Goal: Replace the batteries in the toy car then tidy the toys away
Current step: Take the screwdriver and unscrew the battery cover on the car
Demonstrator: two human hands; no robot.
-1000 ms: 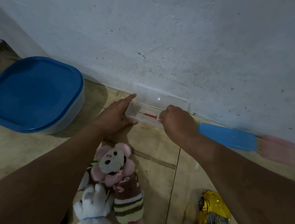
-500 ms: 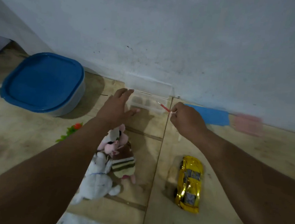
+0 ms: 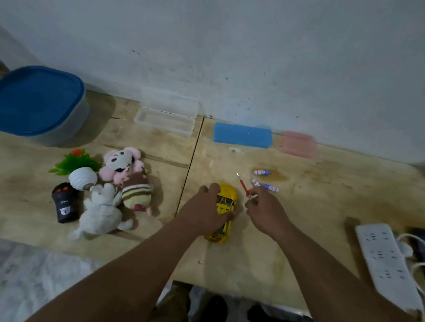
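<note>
A yellow toy car (image 3: 224, 207) lies on the wooden table near the front middle. My left hand (image 3: 206, 210) grips it from the left, fingers curled over its roof. My right hand (image 3: 265, 213) pinches a small red-handled screwdriver (image 3: 243, 186), tip pointing up and away, just right of the car. Batteries (image 3: 261, 172) with blue and white wrap lie beyond my right hand, two more (image 3: 265, 186) close by. A clear plastic case (image 3: 165, 121) stands open by the wall, nothing showing inside it.
Blue-lidded tub (image 3: 31, 102) at back left. Plush toys (image 3: 118, 179), a black remote (image 3: 64, 202), a white shell-like toy (image 3: 83, 178) and a green plastic plant (image 3: 75, 161) lie left of the car. Blue case (image 3: 242, 135) and pink case (image 3: 298, 144) by the wall. White power strip (image 3: 389, 263) at right edge.
Both hands left the clear case and came back toward me. The right carried the red screwdriver out; the left took hold of the yellow car. The view pulled back, showing more table.
</note>
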